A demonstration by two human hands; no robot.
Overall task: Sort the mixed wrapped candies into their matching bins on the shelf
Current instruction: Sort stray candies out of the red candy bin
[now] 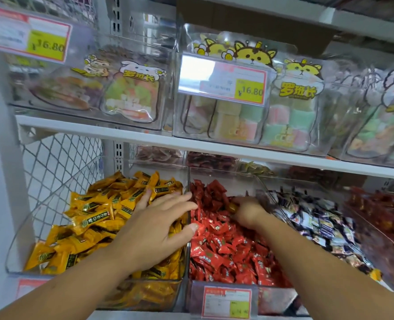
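Note:
On the lower shelf, a clear bin on the left holds yellow wrapped candies. The bin to its right holds red wrapped candies. My left hand lies spread with straight fingers over the yellow candies, its thumb reaching past the divider onto the red ones. My right hand is blurred, deep in the red bin, its fingers curled round a small yellow-orange candy. Further right, another bin holds dark blue and white candies.
A far-right bin holds dark red sweets. The upper shelf carries clear boxes of bagged soft candies with price tags. A price label fronts the red bin. Wire mesh closes the left side.

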